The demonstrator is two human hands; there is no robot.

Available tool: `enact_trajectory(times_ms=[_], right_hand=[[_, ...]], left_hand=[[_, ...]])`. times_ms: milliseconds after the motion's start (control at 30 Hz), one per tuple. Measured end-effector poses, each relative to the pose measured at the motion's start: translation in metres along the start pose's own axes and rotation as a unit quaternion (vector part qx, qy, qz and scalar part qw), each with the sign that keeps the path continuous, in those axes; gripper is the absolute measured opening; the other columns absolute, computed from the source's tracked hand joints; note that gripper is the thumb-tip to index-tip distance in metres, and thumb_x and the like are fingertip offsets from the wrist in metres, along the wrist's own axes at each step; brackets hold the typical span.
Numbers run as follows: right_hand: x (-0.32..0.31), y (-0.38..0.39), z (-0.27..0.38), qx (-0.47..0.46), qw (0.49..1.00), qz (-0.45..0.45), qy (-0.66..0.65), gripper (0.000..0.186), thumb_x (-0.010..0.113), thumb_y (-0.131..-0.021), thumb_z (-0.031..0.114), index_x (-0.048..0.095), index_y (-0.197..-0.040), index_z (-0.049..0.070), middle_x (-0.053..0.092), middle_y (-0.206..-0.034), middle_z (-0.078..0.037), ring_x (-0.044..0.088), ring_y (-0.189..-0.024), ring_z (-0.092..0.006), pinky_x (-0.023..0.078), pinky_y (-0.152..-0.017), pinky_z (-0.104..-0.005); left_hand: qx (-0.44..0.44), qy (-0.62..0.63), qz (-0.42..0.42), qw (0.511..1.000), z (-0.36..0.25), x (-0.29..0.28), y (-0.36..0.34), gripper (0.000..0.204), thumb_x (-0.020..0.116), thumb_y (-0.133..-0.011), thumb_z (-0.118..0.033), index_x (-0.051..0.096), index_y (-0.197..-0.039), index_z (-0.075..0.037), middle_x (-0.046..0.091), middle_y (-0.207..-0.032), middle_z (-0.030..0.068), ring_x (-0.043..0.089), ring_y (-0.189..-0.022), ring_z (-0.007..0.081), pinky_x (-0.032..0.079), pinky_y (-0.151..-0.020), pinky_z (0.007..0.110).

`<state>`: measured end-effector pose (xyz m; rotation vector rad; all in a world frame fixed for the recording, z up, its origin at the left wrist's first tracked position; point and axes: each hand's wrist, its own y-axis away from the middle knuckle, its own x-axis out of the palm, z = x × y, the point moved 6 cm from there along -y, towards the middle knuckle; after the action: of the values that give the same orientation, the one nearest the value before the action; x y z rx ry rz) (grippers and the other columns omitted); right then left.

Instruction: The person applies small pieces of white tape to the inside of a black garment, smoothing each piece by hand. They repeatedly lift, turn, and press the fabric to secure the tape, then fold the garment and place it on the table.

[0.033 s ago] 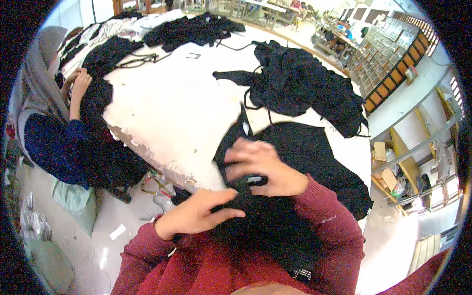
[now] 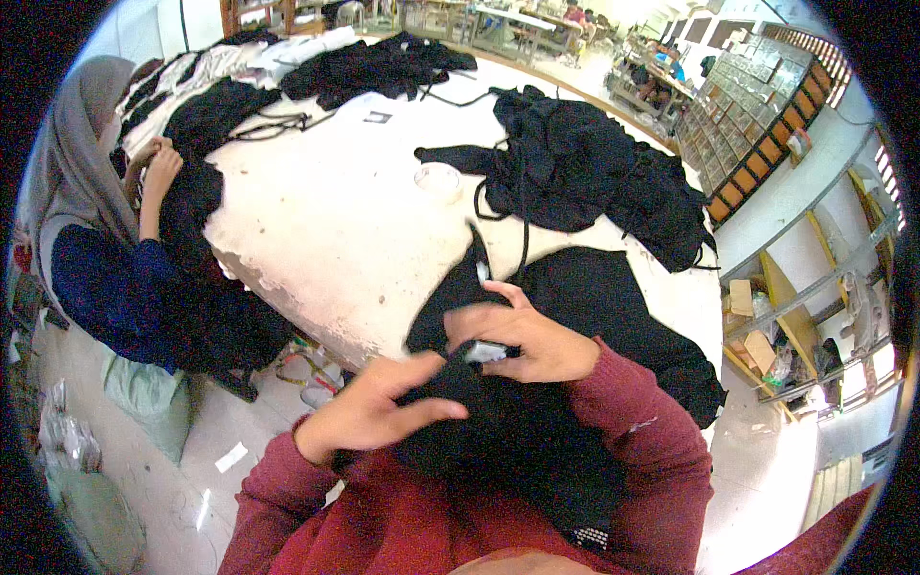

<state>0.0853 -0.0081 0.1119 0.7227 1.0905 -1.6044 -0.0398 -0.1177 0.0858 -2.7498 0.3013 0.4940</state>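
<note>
A black garment (image 2: 594, 297) lies over the near right of the table and hangs down in front of me. My right hand (image 2: 522, 340) is closed around a small pale tool with a dark rim (image 2: 489, 353); its exact kind is hard to make out. The fingers are slightly blurred over the black cloth. My left hand (image 2: 379, 407) touches the garment just left of the right hand, thumb and forefinger apart, with black cloth between them and its other fingertips hidden. A small white tag (image 2: 482, 272) shows on the cloth beyond the right fingers.
More black garments with straps (image 2: 594, 172) lie on the white table (image 2: 316, 201). A pale ring (image 2: 438, 180) rests near them. At left, a person (image 2: 105, 249) handles black cloth. A bag (image 2: 149, 402) stands on the floor; shelves (image 2: 795, 316) line the right.
My right hand's fingers have curled down closer to the left hand, and more of the small tool shows. My left hand has shifted slightly left. A pale ring now shows on the table.
</note>
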Motion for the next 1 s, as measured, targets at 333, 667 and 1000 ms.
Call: enact_trajectory(times_ms=[333,667,1000], right_hand=[[-0.390,0.141,0.027,0.267,0.719,-0.371,0.523,0.046,0.056,-0.086,0.017,0.057,-0.131,0.006,0.066,-0.121,-0.018,0.064,-0.108,-0.0337,0.050,-0.093,-0.0414],[-0.362,0.221,0.191,0.362,0.555,-0.431,0.612,0.042,0.058,-0.080,0.009,0.069,-0.120,0.015,0.072,-0.107,-0.014,0.069,-0.097,-0.0272,0.051,-0.089,-0.0355],[0.062,0.082,0.050,0.374,0.862,-0.266,0.214,0.053,0.078,-0.077,0.028,0.063,-0.122,0.005,0.059,-0.129,-0.016,0.055,-0.119,-0.0355,0.044,-0.099,-0.0446]], left_hand=[[0.088,-0.372,0.202,0.902,0.007,0.020,-0.141,0.027,0.057,-0.090,-0.011,0.062,-0.116,-0.004,0.067,-0.102,0.0245,0.067,-0.094,0.0376,0.052,-0.082,0.046],[0.317,-0.481,-0.445,0.686,-0.204,-0.252,-0.364,0.015,0.057,-0.087,-0.010,0.063,-0.098,-0.003,0.067,-0.089,0.0248,0.065,-0.085,0.0441,0.052,-0.073,0.050],[-0.036,-0.648,-0.046,0.760,0.070,-0.231,-0.307,0.048,0.077,-0.078,-0.017,0.061,-0.123,-0.013,0.064,-0.115,0.0168,0.061,-0.110,0.0345,0.050,-0.092,0.046]])
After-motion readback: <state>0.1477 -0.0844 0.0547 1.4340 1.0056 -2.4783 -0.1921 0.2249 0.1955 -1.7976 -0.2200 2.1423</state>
